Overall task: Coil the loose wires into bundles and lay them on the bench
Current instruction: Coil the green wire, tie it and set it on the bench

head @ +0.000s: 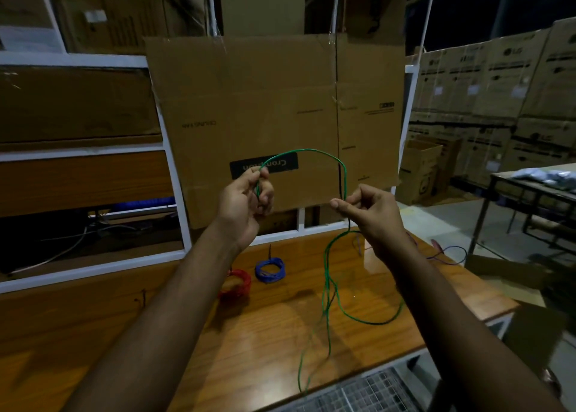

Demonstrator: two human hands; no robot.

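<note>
Thin green insulated wire (314,151) arches between both hands above the brown wooden desk (280,333). The left hand (246,199) pinches one part of it; the right hand (371,212) pinches another, and the slack hangs below that hand onto the desk. Beyond the slack lie a coiled red wire bundle (236,285) and a coiled blue wire bundle (270,269).
</note>
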